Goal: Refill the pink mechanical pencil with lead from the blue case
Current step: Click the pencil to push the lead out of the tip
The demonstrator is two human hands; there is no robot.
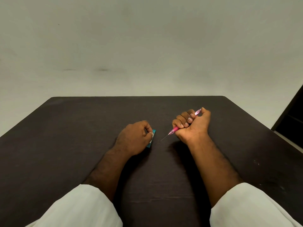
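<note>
My right hand (pixel 192 124) grips the pink mechanical pencil (pixel 175 128) in a fist, palm turned up, thumb over its clear back end. The tip points down-left, and a thin grey lead (pixel 164 138) sticks out of it towards the table. My left hand (pixel 134 138) rests on the dark table (pixel 82 128) and holds the blue lead case (pixel 151 140) between curled fingers and thumb. Most of the case is hidden under the hand; only its right edge shows. A small gap separates the lead tip from the case.
The table's far edge (pixel 139 96) meets a plain pale wall. At the right, the table's edge runs diagonally beside a dark doorway or cabinet (pixel 291 118). White sleeves cover both forearms near the bottom of the view.
</note>
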